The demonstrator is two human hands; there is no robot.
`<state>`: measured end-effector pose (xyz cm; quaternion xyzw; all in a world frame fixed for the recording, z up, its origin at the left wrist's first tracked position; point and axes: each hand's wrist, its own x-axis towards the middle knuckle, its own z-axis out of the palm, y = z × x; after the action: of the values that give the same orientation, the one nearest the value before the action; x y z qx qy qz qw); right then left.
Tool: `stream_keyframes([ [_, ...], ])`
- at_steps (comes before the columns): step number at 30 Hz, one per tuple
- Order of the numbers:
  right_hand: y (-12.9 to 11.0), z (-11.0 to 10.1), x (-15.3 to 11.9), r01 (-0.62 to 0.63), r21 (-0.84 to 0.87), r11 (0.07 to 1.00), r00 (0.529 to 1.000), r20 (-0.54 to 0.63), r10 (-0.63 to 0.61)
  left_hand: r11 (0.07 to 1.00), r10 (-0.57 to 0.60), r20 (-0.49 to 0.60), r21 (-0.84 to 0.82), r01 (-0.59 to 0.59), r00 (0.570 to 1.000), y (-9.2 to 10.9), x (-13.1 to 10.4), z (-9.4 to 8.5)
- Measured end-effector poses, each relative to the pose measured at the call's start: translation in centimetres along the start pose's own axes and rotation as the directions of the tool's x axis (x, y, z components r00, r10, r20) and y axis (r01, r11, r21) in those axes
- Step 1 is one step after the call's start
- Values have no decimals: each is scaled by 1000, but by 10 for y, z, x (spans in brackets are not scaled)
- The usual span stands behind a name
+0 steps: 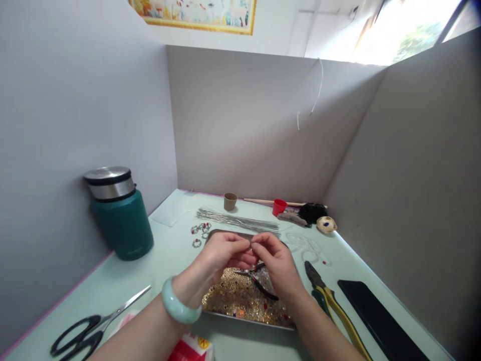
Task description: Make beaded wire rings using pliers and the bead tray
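Note:
Both hands meet above the back part of a tray (240, 306) filled with gold and silver beads. The fingertips of my left hand (233, 250) are pinched together, and whatever they hold is too small to name. My right hand (271, 250) pinches at the same spot, thumb and forefinger against the left fingertips. Small pliers (263, 286) with black handles lie on the beads just below the hands. Wire pieces (238, 219) are spread behind the tray. Several small beaded rings (197, 243) with red beads sit left of it.
A teal bottle (124, 220) and black-handled scissors (93, 326) stand and lie at the left. Larger pliers (330, 301) and a black flat object (379, 318) are at the right. A brown cup (230, 201) and red cup (279, 207) are at the back, before grey partitions.

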<state>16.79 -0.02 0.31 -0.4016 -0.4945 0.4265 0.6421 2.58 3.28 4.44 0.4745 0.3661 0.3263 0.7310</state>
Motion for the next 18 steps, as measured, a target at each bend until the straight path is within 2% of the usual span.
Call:
stream_keyframes([
  [5,3,0,0,48,-28,998,999,-25,-48,996,7,32,-91,-4,999,-1,-1,0],
  [10,0,0,0,32,-50,998,999,-30,-33,994,-25,88,-107,34,996,-1,-1,-1],
  [14,-2,0,0,9,-72,997,1000,-29,-11,999,-6,98,-40,10,995,-1,1,-4],
  [18,0,2,0,-23,-121,992,1000,-12,22,995,29,31,94,-32,999,-2,3,-3],
])
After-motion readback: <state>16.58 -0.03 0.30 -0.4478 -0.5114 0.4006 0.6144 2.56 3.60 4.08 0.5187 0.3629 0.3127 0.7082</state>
